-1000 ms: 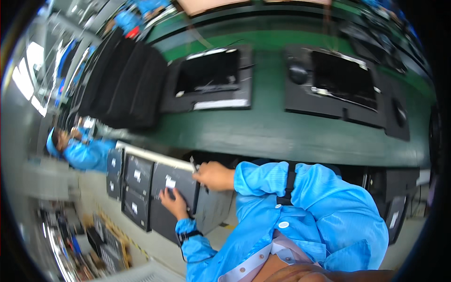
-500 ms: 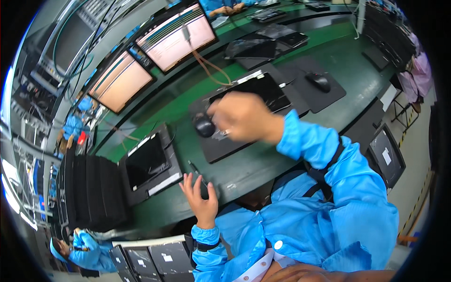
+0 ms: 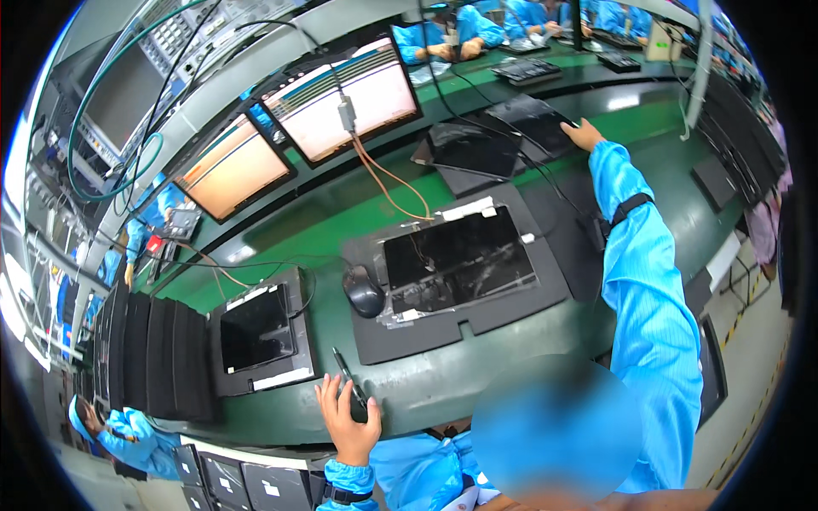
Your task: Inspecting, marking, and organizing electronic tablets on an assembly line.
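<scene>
Green worktop (image 3: 324, 217), curved in this view. A black foam tray (image 3: 464, 294) in the middle holds a dark laptop panel (image 3: 458, 260), face up, with white tape strips at its top edge. A smaller tray (image 3: 260, 336) to the left holds a second dark panel. A black mouse (image 3: 365, 291) sits between the two, touching the big tray's left edge.

Left hand (image 3: 348, 417) lies flat near the worktop's front edge, fingers spread wide, holding nothing; a black pen-like tool (image 3: 349, 381) lies just beside its fingertips. Right hand (image 3: 584, 134) is stretched far out, palm down on a dark panel (image 3: 537, 115) further back; fingers look loosely open, grip unclear.

Half a second ago the right hand was on the mouse; it has since left the mouse and reached out to the far panel. The left hand has stayed at the front edge by the tool. View has swung slightly.

Two lit monitors (image 3: 341, 98) stand behind, with an orange cable hanging.
</scene>
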`<control>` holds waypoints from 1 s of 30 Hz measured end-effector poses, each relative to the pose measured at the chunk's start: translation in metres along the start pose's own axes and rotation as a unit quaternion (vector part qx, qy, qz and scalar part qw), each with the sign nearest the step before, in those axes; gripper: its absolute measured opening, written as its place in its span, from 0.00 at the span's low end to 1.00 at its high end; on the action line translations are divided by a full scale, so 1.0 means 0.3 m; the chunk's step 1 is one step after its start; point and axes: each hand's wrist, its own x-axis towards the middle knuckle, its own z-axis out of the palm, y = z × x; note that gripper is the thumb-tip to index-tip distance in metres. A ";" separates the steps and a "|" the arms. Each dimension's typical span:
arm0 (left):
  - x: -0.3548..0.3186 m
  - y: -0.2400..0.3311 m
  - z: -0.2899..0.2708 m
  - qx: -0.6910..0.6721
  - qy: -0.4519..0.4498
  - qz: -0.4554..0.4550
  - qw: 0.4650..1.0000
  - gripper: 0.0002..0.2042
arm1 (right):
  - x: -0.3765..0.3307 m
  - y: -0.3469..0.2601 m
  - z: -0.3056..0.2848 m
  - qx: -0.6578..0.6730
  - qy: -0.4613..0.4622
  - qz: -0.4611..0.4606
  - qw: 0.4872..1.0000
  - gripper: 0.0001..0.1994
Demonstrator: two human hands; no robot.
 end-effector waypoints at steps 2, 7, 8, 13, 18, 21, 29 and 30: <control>0.002 -0.001 -0.002 -0.001 0.005 0.002 1.000 0.21 | 0.025 -0.020 -0.035 -0.002 -0.101 -0.019 0.995 0.52; 0.001 0.002 0.003 0.010 0.035 -0.010 0.999 0.17 | -0.013 -0.117 -0.108 0.111 -0.235 0.074 0.963 0.45; 0.000 0.003 0.003 0.011 0.039 -0.020 0.999 0.17 | -0.024 -0.135 -0.112 0.096 -0.255 0.086 0.958 0.44; 0.005 0.007 0.007 0.009 0.047 -0.024 0.999 0.16 | -0.039 -0.193 -0.122 0.096 -0.279 0.116 0.948 0.44; 0.003 0.002 0.016 0.032 0.064 -0.031 0.997 0.15 | -0.068 -0.200 -0.126 0.082 -0.312 0.125 0.938 0.47; -0.002 0.000 0.020 0.044 0.065 -0.028 0.997 0.14 | -0.087 -0.203 -0.111 0.125 -0.303 0.128 0.936 0.42; -0.013 0.001 0.030 0.051 0.074 -0.032 0.995 0.14 | -0.046 -0.138 -0.009 0.413 -0.350 0.147 0.828 0.25; -0.013 0.001 0.032 0.046 0.086 -0.035 0.995 0.14 | -0.050 -0.127 0.024 0.417 -0.338 0.152 0.830 0.25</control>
